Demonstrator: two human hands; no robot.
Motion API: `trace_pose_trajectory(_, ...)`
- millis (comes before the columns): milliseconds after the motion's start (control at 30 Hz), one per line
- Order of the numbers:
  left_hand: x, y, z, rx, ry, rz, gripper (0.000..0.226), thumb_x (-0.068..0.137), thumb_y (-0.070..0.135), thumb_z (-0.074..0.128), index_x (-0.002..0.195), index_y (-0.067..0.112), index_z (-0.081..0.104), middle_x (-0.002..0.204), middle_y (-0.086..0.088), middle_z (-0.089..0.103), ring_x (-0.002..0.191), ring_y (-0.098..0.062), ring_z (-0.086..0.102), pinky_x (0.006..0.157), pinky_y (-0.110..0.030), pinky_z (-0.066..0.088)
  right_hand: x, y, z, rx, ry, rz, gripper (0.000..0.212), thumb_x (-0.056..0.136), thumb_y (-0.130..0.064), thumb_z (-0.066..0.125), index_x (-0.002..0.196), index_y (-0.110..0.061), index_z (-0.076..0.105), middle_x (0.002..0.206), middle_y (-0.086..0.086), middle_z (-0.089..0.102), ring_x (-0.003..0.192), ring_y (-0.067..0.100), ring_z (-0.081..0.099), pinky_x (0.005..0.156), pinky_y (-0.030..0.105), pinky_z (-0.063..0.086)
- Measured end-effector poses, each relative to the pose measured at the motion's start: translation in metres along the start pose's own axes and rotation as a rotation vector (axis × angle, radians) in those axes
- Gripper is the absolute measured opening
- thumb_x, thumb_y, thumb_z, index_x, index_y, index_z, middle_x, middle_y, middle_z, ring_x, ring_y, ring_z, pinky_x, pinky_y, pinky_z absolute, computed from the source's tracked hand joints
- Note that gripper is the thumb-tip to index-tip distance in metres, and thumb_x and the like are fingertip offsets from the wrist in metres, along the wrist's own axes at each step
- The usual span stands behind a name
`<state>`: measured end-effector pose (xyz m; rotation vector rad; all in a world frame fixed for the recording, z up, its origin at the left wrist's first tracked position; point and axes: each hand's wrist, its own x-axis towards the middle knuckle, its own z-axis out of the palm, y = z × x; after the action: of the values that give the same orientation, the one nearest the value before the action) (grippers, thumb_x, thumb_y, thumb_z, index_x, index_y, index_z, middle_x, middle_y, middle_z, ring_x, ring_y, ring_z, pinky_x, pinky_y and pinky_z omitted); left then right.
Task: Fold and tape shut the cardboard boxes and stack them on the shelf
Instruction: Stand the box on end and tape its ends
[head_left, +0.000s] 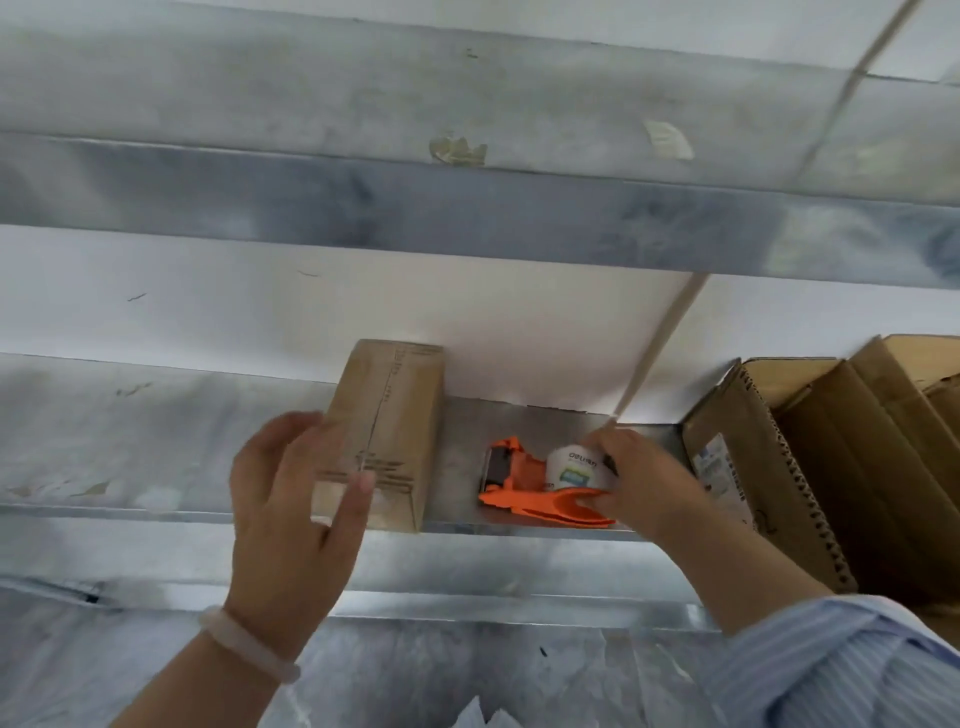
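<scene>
Here, left hand (291, 499) wide at box (396, 410), right hand (647, 480) around tape dispenser (524, 486).

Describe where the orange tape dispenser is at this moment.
In the head view, right of centre, the orange tape dispenser lies on the metal shelf, between the small cardboard box and the folded cartons, the right hand holding it.

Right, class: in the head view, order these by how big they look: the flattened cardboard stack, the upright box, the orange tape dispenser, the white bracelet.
1. flattened cardboard stack, though cut off by the frame.
2. upright box.
3. orange tape dispenser, partly under the right hand.
4. white bracelet, nearest the camera yet smallest.
</scene>
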<state>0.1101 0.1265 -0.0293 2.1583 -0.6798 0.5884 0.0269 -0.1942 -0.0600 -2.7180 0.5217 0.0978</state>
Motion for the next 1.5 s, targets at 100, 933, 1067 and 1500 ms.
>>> trace_pose_trajectory(100,-0.008,0.038,0.015,-0.234,-0.317,0.000,0.022,0.093,0.033,0.055,0.108,0.024,0.068,0.106,0.013,0.062,0.099,-0.004,0.058,0.089,-0.010,0.039,-0.008,0.002,0.005,0.016,0.077,-0.026,0.063,0.062,-0.056,0.085,0.112,-0.033,0.055,0.104,-0.011,0.060,0.090,0.008,0.058,0.078,0.030,0.054)
trace_pose_trajectory(933,0.013,0.101,0.097,-1.169,-0.687,-1.108,0.039,0.099,0.025,0.051,0.133,0.005,0.054,0.125,-0.024,0.063,0.116,-0.039,0.061,0.097,-0.052,0.051,-0.063,-0.016,-0.040,0.782,0.518,0.074,0.029,0.102,-0.035,0.039,0.129,-0.034,0.050,0.127,-0.014,0.047,0.111,-0.008,0.046,0.092,0.015,0.036)
trace_pose_trajectory(1067,0.013,0.095,0.089,-1.264,-0.761,-1.009,0.041,0.100,0.025,0.043,0.131,0.001,0.056,0.127,-0.022,0.063,0.121,-0.038,0.058,0.097,-0.046,0.052,-0.052,-0.014,-0.048,1.433,-0.055,0.401,0.030,0.104,-0.035,0.042,0.133,-0.029,0.049,0.122,0.015,0.064,0.101,0.031,0.068,0.084,0.047,0.058)
trace_pose_trajectory(1500,0.019,0.076,0.071,-1.386,-0.864,-0.900,0.049,0.097,0.022,0.054,0.143,0.008,0.046,0.140,-0.027,0.050,0.125,-0.039,0.051,0.101,-0.050,0.047,-0.066,-0.031,-0.042,1.877,-0.395,-0.092,0.091,0.058,-0.027,0.095,0.139,-0.024,0.054,0.128,0.013,0.064,0.099,0.028,0.069,0.075,0.043,0.058)
